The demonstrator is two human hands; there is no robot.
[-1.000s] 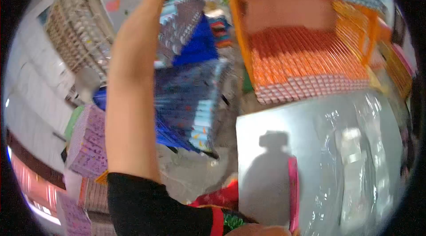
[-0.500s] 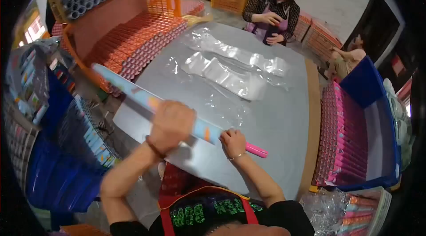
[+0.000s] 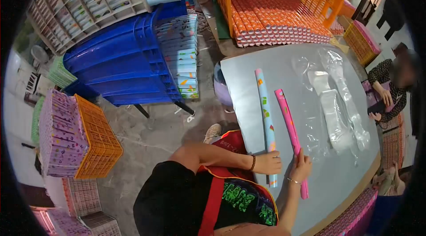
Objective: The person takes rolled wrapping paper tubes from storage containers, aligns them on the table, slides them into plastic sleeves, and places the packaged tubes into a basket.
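My left hand (image 3: 267, 163), with a dark band at its wrist, is closed round the lower part of a light blue patterned roll (image 3: 265, 112). The roll lies along the left side of the grey table (image 3: 239, 72). Just to the right, my right hand (image 3: 301, 167), wearing a thin bracelet, has its fingers on a pink roll (image 3: 289, 120). The two rolls lie apart, nearly side by side. Clear plastic bags (image 3: 335, 116) are spread on the table to the right of the pink roll.
An orange crate (image 3: 225, 5) of orange rolls stands beyond the table. Blue crates (image 3: 120, 63) are at the left, beside light blue rolls (image 3: 186, 63). A yellow-orange basket (image 3: 97, 143) holds purple rolls. Another person (image 3: 386, 85) is at the table's right side.
My left arm has come back from the far left with the light blue roll. That roll was slanting over the table and now lies beside the pink one. My right hand has moved onto the pink roll.
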